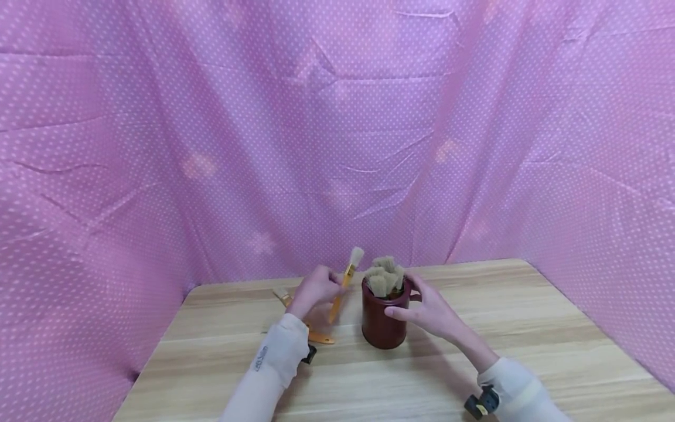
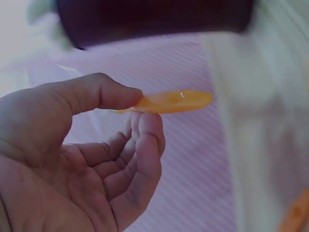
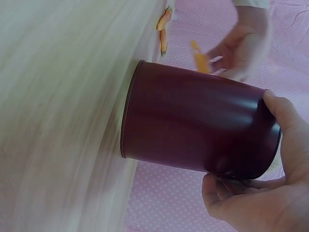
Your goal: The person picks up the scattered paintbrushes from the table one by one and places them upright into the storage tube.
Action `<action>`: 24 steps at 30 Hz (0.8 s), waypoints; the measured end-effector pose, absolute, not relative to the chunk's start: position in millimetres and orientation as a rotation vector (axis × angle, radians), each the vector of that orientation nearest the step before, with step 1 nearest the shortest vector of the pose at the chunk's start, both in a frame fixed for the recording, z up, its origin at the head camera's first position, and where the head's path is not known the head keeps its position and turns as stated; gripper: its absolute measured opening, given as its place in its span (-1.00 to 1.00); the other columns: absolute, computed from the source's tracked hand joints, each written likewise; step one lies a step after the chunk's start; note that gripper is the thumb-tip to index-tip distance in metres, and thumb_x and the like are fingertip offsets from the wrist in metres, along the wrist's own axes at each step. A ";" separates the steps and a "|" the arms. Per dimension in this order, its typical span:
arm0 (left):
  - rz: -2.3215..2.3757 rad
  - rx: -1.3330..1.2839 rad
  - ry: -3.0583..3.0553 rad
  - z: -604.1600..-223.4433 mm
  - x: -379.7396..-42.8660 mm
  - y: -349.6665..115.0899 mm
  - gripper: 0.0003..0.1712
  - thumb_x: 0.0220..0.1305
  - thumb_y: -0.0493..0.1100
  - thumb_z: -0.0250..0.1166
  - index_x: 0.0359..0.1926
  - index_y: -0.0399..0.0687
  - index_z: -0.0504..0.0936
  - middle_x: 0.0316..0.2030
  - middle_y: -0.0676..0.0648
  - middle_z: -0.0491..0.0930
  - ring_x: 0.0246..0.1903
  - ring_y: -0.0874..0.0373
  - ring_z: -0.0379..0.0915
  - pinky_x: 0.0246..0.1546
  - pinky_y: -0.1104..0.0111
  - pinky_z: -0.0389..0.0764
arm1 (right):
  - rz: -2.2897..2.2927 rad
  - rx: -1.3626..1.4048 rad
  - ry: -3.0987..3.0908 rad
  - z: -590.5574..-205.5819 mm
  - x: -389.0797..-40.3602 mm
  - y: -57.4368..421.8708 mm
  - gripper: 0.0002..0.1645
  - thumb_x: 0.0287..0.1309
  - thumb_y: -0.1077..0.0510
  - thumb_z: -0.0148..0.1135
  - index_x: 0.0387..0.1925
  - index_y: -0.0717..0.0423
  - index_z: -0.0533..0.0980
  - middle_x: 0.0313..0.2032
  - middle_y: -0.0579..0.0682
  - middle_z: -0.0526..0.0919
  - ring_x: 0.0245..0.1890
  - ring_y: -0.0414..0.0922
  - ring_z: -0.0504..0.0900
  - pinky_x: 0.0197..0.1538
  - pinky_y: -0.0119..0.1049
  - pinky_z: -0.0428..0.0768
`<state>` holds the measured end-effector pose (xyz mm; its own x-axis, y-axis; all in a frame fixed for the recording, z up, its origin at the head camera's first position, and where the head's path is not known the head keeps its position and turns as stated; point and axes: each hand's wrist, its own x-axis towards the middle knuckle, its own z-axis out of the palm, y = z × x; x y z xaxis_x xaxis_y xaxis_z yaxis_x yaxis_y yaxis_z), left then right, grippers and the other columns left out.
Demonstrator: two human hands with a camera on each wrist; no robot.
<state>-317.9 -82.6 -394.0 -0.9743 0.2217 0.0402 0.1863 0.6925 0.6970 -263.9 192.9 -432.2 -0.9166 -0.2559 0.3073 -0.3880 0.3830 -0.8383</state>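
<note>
My left hand [image 1: 318, 287] pinches a paintbrush [image 1: 336, 306] by its orange handle, bristles up, just left of the mug. In the left wrist view, thumb and fingertips meet on that handle [image 2: 183, 100]. My right hand [image 1: 433, 310] holds the dark red mug [image 1: 384, 325] near its rim on the handle side, thumb on the front. Several paintbrushes [image 1: 384, 275] stand in the mug with pale bristles upward; their handles are hidden inside. The right wrist view shows the thumb and fingers on either side of the mug [image 3: 198, 121].
Left of the mug, partly behind the left forearm, loose paintbrushes lie on the wooden table [image 1: 527, 328]; a pale brush head [image 1: 280, 293] and an orange handle end [image 1: 320, 338] show. A pink dotted cloth [image 1: 337, 146] hangs around the back and sides.
</note>
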 end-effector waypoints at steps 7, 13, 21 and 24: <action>1.553 0.577 2.473 -354.3 -294.4 -72.6 -0.87 0.23 -0.29 0.38 -0.22 -0.23 0.62 -0.35 -0.11 0.61 -0.44 0.08 0.59 -0.34 0.27 0.68 | 1.565 0.610 -2.495 -432.7 -264.8 193.7 0.16 0.01 -0.11 0.61 0.51 0.13 0.21 0.32 0.16 0.46 0.18 0.19 0.54 0.16 0.14 0.54; 1.706 0.807 2.297 -347.2 -286.5 -63.2 -0.70 0.32 -0.24 0.40 0.00 -0.28 0.60 -0.21 -0.17 0.64 -0.25 -0.02 0.65 -0.17 0.18 0.70 | 1.573 0.614 -2.505 -432.5 -264.4 194.3 0.18 0.00 -0.13 0.61 0.53 0.08 0.18 0.33 0.14 0.44 0.19 0.19 0.53 0.15 0.08 0.56; 1.858 0.821 2.438 -355.2 -287.1 -50.4 -0.69 0.34 -0.19 0.35 0.02 -0.27 0.58 -0.23 -0.13 0.64 -0.26 -0.01 0.68 -0.15 0.18 0.68 | 1.574 0.618 -2.510 -433.4 -262.9 194.7 0.16 0.02 -0.14 0.60 0.52 0.10 0.19 0.32 0.12 0.46 0.21 0.15 0.51 0.18 0.06 0.55; 1.831 0.851 2.561 -356.1 -287.4 -47.3 -0.74 0.31 -0.19 0.35 -0.03 -0.20 0.60 -0.26 -0.08 0.65 -0.27 0.06 0.68 -0.20 0.21 0.68 | 1.575 0.628 -2.503 -432.9 -263.4 194.8 0.15 0.03 -0.14 0.59 0.52 0.09 0.19 0.31 0.10 0.47 0.22 0.14 0.51 0.19 0.06 0.54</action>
<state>-287.4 -47.3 -356.1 -0.8570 0.3413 0.3861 0.4757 0.2361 0.8473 -263.4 194.8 -432.9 -0.9069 -0.2814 0.3135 -0.4044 0.3733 -0.8349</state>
